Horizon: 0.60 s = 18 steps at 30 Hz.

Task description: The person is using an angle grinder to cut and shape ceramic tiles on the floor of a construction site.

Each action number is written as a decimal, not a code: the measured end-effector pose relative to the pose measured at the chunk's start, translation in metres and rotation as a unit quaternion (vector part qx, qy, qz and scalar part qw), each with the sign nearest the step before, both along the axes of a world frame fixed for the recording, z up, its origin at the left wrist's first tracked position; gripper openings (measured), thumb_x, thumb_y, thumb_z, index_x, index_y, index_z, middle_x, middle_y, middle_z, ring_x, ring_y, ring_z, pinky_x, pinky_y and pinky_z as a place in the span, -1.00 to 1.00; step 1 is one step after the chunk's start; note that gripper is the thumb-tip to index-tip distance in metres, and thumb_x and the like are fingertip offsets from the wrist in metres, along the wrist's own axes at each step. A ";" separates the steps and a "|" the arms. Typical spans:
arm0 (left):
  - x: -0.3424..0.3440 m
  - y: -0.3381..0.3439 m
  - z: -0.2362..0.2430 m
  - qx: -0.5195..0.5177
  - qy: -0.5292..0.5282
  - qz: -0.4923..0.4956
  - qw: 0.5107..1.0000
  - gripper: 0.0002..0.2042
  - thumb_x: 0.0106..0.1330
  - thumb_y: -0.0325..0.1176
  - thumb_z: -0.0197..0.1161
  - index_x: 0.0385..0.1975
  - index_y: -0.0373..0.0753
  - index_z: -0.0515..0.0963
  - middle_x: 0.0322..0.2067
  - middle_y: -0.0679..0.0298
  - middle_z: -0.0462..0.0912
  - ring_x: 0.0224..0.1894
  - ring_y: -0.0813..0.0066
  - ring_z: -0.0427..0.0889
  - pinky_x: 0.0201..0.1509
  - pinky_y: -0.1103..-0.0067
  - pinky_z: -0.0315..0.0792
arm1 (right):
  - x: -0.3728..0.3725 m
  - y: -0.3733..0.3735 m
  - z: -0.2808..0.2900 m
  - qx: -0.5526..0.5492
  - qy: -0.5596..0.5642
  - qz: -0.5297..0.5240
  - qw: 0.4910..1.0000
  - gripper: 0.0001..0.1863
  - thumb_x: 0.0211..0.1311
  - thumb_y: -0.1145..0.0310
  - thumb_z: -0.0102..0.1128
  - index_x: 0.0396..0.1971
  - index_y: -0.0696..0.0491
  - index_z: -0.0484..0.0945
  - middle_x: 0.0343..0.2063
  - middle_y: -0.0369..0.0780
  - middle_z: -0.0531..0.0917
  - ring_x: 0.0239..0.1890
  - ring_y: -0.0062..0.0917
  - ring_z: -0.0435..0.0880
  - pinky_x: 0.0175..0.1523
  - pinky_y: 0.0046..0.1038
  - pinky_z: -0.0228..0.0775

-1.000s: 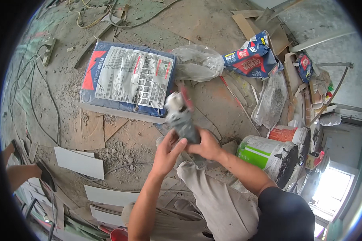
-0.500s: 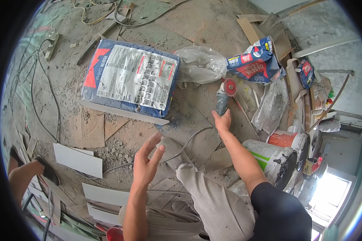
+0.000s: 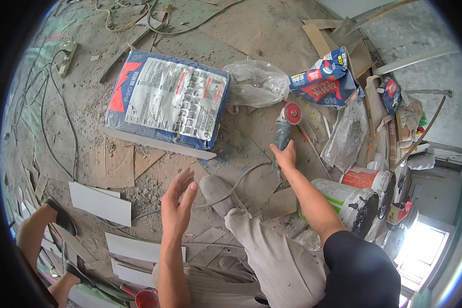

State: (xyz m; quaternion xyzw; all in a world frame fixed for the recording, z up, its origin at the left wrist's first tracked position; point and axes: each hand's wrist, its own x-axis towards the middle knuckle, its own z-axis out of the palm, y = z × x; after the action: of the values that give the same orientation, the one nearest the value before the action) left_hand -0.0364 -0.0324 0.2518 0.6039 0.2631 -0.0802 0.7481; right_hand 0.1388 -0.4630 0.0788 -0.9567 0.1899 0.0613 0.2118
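A: Containers first. White bucket with green label [image 3: 344, 203] lies on its side just right of the right forearm; its dark mouth faces right, contents cannot be made out. A second pail with an orange band [image 3: 367, 179] sits just behind it, touching or nearly so.

B: Bags?

A: Large sealed blue-and-white sack [image 3: 167, 102] lies flat on the dusty floor [image 3: 251, 31]. A smaller blue-and-red bag [image 3: 326, 79] is slumped, top crumpled. A clear plastic bag [image 3: 256, 82] lies between the two.

B: Hands?

A: Right hand [image 3: 285, 154] is closed around the rear of the grey angle grinder [image 3: 282, 128], which rests on the floor with its red disc [image 3: 292, 112] pointing away. Left hand [image 3: 178, 205] is spread open in the air, holding nothing.

B: Obstructions?

A: Grinder cord [image 3: 241, 177] curves past the shoe [image 3: 215, 192]. White tile strips [image 3: 100, 203] lie at lower left. Another person's arm [image 3: 33, 233] is at the left edge.
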 end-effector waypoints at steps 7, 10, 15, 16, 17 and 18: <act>-0.004 0.026 -0.011 0.096 0.048 0.048 0.993 -0.46 0.74 -0.18 0.42 0.54 -0.41 0.61 0.37 -0.05 0.81 0.47 0.24 0.75 0.55 0.33 0.57 | -0.004 0.059 0.099 0.083 -0.153 0.167 0.971 -0.43 0.62 0.10 0.55 0.37 0.20 0.66 0.12 0.00 0.81 0.16 -0.22 0.82 0.37 -0.17 0.62; -0.013 0.046 -0.025 0.064 0.073 0.111 0.989 -0.45 0.75 -0.17 0.41 0.54 -0.43 0.60 0.36 0.01 0.82 0.42 0.26 0.77 0.59 0.40 0.53 | -0.009 0.158 0.145 0.247 -0.017 0.359 0.900 -0.57 0.56 0.14 0.57 0.19 0.12 0.74 0.05 -0.06 0.79 0.17 -0.13 0.80 0.31 -0.12 0.62; -0.005 0.035 -0.020 0.194 0.074 0.083 0.975 -0.45 0.69 -0.02 0.46 0.43 -0.34 0.73 0.28 -0.01 0.88 0.35 0.25 0.81 0.49 0.33 0.59 | -0.013 0.258 0.102 0.062 -0.112 0.540 0.832 -0.53 0.36 0.26 0.65 0.18 0.07 0.74 0.06 -0.04 0.81 0.13 0.00 0.80 0.23 -0.05 0.65; 0.004 0.022 -0.028 0.146 0.055 0.102 0.982 -0.46 0.68 0.01 0.45 0.40 -0.31 0.75 0.26 -0.03 0.89 0.31 0.21 0.84 0.45 0.31 0.62 | 0.001 0.259 0.091 0.041 -0.125 0.561 0.817 -0.52 0.40 0.15 0.63 0.20 0.03 0.73 0.01 -0.07 0.80 0.10 -0.04 0.81 0.19 -0.03 0.68; 0.006 0.016 -0.034 0.134 0.049 0.113 0.983 -0.48 0.68 -0.03 0.46 0.36 -0.35 0.76 0.23 -0.04 0.90 0.29 0.17 0.87 0.41 0.30 0.66 | 0.007 0.268 0.089 0.015 -0.088 0.570 0.817 -0.54 0.43 0.16 0.61 0.21 0.01 0.72 0.02 -0.07 0.81 0.07 -0.04 0.83 0.16 -0.04 0.69; 0.006 0.011 -0.046 0.134 0.019 0.130 0.982 -0.52 0.67 -0.10 0.47 0.34 -0.38 0.75 0.18 -0.03 0.92 0.23 0.20 0.90 0.35 0.32 0.71 | 0.008 0.276 0.084 -0.007 -0.085 0.574 0.814 -0.56 0.44 0.17 0.60 0.19 0.01 0.69 0.01 -0.09 0.82 0.03 -0.03 0.84 0.11 -0.03 0.71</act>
State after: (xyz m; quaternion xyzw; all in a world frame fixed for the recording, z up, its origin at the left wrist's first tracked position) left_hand -0.0307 -0.0217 0.2053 0.6575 0.3621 0.0417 0.6594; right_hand 0.1473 -0.1866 0.1631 -0.8949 -0.4121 0.0886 0.1465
